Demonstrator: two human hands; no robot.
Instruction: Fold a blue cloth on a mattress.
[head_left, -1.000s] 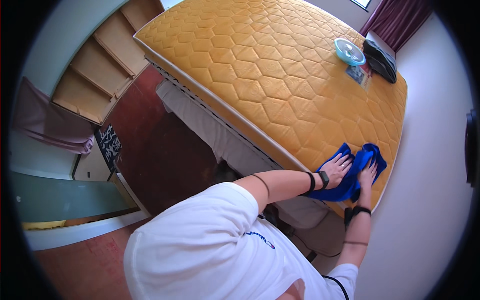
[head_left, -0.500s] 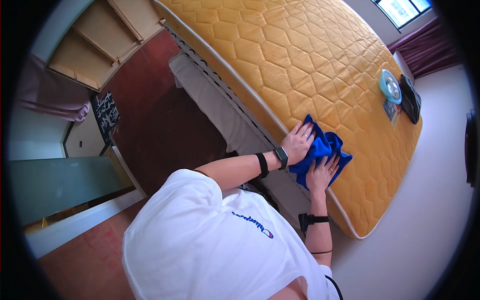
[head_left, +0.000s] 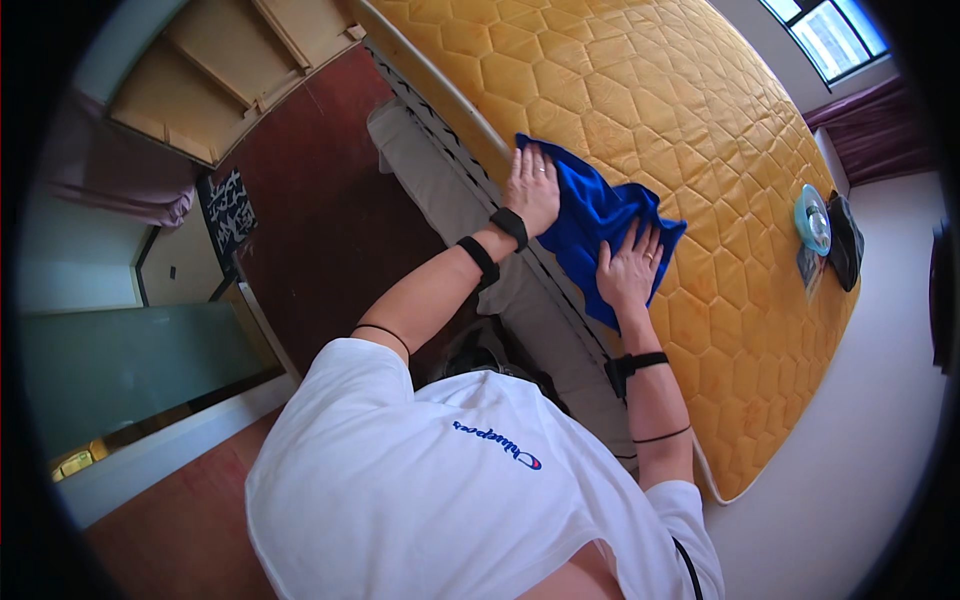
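A blue cloth [head_left: 590,215] lies spread, with some folds, on the yellow quilted mattress [head_left: 740,350], partly hanging over its pale piped edge. On the cloth's left corner, near that edge, my left hand [head_left: 532,190] rests flat with fingers stretched out. My right hand [head_left: 630,272] presses on the nearer right part of the cloth, palm down and fingers spread. Both hands touch the cloth from above without gripping it. The cloth's far right corner folds up beyond my right fingers.
At the mattress's far right sit a light-blue bowl [head_left: 812,218] and a dark bag [head_left: 846,240]. A pale padded bed base [head_left: 440,185] shows below the mattress's left side. Wooden shelving [head_left: 210,75] stands at the far left, and a white wall [head_left: 880,400] runs along the right.
My left hand has slid farther along the mattress edge, up and left, and my right hand has moved up slightly. The bunched cloth is now stretched wider between them.
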